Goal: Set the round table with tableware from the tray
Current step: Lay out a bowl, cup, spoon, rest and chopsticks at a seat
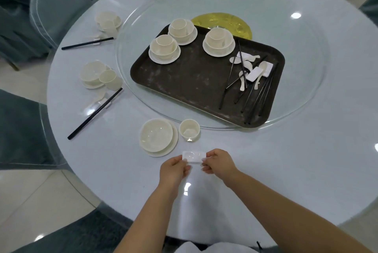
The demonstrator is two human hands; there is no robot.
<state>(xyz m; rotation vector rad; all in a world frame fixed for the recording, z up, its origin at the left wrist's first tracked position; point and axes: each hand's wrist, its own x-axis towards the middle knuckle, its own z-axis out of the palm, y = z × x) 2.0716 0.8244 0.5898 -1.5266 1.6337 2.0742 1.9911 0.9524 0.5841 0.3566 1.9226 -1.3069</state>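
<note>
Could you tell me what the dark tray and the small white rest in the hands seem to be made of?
Tray: probably plastic or fibreglass, matte dark brown, scuffed with pale smudges. Chopstick rest: likely glazed porcelain, glossy white with soft highlights, though melamine is possible.

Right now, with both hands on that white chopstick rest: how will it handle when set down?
The chopstick rest looks like glazed ceramic: probably stiff, and liable to chip if dropped. It is flat and rectangular, so unlikely to roll or tip. The table is glossy, so it may slide when nudged. Left hand and right hand pinch its ends.

no legible text, label, brand, number or sign anywhere on tableware, tray or table
</note>
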